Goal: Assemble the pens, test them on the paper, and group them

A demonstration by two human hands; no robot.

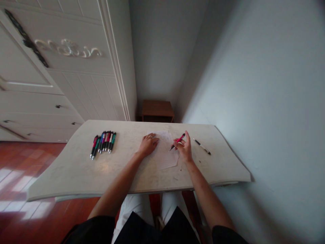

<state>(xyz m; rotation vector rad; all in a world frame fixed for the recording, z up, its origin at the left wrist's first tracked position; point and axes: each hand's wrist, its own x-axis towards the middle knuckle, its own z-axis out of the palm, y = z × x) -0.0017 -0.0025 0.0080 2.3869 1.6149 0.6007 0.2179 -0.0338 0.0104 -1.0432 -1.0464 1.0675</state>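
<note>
My right hand (186,149) grips a pink and black pen (180,138) between thumb and fingers, its tip pointing down-left over a white sheet of paper (165,157). At least one finger of that hand is raised. On the left edge of the sheet lies my left hand (148,145), palm down, holding nothing, with a ring on one finger. Faint marks show on the upper part of the paper, too small to read. To the right of my right hand, a white and black pen (202,146) rests on the table.
Several colourful pens (106,141) lie side by side on the left of the white table (122,173). Small dark bits are near the paper's right side. A brown wooden stand (157,107) is behind the table, a white cabinet (76,84) at left, a wall (266,101) at right.
</note>
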